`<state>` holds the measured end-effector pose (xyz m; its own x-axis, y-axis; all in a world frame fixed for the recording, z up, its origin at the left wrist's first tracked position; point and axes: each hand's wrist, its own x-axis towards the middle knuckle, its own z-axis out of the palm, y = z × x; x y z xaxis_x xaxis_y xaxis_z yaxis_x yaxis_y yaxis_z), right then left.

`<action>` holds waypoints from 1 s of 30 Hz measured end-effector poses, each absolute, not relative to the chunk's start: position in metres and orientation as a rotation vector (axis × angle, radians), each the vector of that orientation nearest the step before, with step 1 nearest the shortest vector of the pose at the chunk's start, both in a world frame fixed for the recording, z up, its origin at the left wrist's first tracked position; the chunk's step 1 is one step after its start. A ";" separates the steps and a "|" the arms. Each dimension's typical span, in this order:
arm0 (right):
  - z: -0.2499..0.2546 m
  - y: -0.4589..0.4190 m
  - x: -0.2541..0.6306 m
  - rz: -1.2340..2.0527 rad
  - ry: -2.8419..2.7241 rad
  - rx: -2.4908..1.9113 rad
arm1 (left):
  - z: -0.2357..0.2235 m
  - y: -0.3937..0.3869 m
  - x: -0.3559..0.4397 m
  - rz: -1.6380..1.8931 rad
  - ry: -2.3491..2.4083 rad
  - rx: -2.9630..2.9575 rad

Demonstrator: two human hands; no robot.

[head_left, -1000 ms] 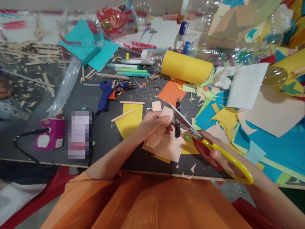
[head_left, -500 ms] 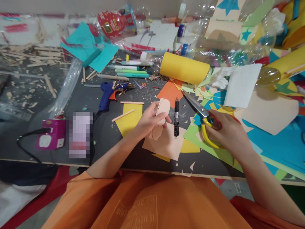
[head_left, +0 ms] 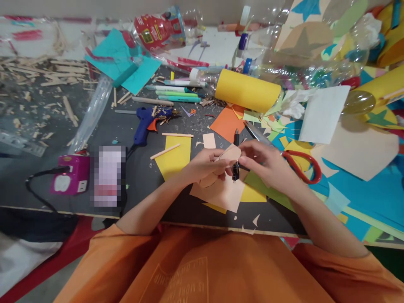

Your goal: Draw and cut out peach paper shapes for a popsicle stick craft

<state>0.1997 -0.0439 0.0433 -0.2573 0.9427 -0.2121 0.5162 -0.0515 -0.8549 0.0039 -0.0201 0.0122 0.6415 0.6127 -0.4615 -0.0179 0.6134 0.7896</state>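
My left hand [head_left: 206, 163] pinches a pale peach paper cutout [head_left: 232, 153] with a rounded end. The thumb and fingers of my right hand [head_left: 265, 164] close on the cutout's right edge. Under both hands lie a black pen [head_left: 236, 135] and a peach paper sheet [head_left: 222, 194], partly covered. The scissors [head_left: 311, 168] rest on the paper at the right. Their red handle loop shows, while my right hand hides the middle of them. A small peach scrap [head_left: 208, 140] is just beyond my left hand.
Left of my hands are a blue glue gun [head_left: 143, 122], two thin sticks on yellow paper [head_left: 173, 162] and a purple power box [head_left: 71, 174]. Behind stand a yellow paper-wrapped bottle [head_left: 248, 89], markers [head_left: 178, 93] and plastic bottles. Blue paper [head_left: 362, 193] spreads over the right side.
My right hand has let go of the scissors and moved left to the cutout. The cutout has turned from upright to slanting right. A small peach scrap now lies on the table.
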 end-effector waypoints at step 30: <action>0.007 -0.049 0.183 1.442 -1.389 -1.281 | 0.017 -0.033 0.008 0.620 1.073 1.123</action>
